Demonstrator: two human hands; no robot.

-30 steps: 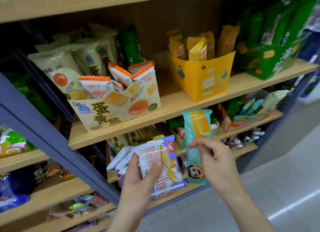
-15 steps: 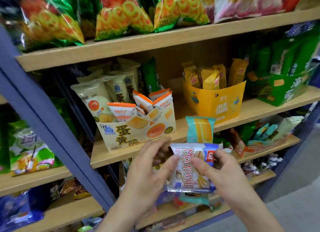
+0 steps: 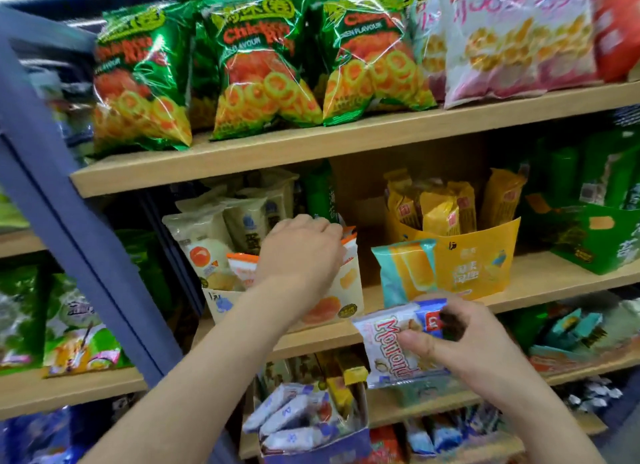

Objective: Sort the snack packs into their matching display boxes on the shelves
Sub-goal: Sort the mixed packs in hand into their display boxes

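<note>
One white pack (image 3: 388, 342) — pinched in right grip (image 3: 478, 345)

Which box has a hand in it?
The cream box, leftmost: the left hand is at its orange-topped packs. The yellow box and green box stand farther right.

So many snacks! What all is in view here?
Ring-snack bags: three in front, green, top shelf.
Pink bag: at least one, pink-white, top shelf, right.
Cream box: one, cream, middle shelf.
Orange-topped packs: several, white, inside cream box.
Yellow box: one, yellow, middle shelf.
Green box: one, green, far right.
Teal pack: one, teal, before yellow box.
White pack: one, white, in right hand.
Left hand: one, at cream box's packs.
Right hand: one, pinching white pack.
</note>
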